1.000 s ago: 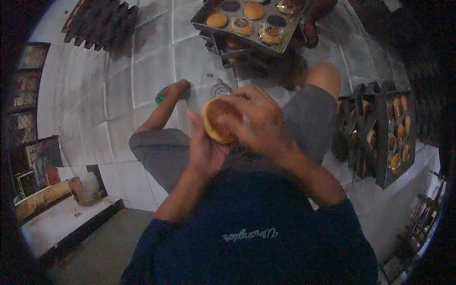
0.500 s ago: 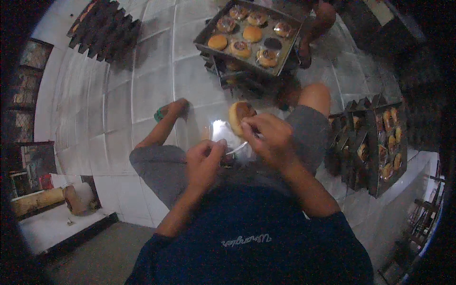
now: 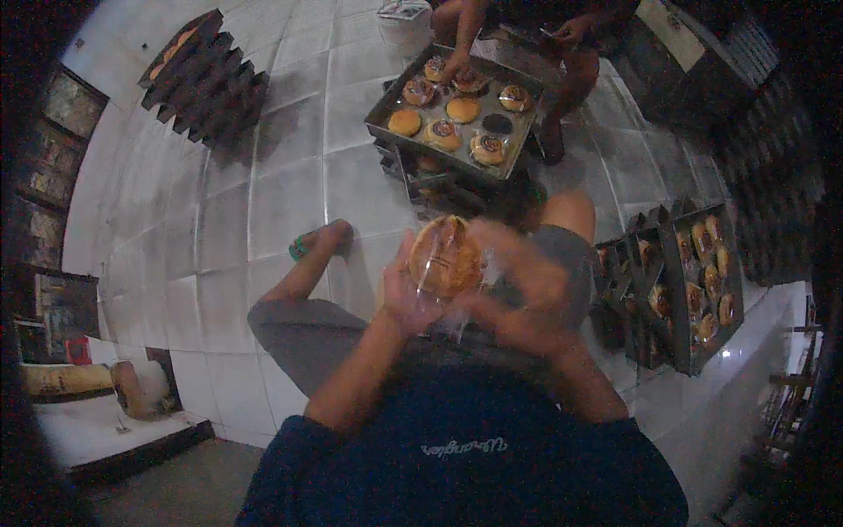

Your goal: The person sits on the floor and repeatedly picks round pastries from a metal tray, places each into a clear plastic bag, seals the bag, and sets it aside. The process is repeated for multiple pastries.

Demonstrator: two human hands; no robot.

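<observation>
golden bun point(image 3: 443, 256) between 2 hands

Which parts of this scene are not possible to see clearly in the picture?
- Head view: the right hand is motion-blurred, so its finger grip is unclear.
- The clear plastic wrap around the round golden bun shows only as glints; whether it is closed is unclear.
- The left hand hides the bun's underside.
- The person's dark blue shirt covers the lap.
- The side racks of baked goods are too dim and small.
</observation>
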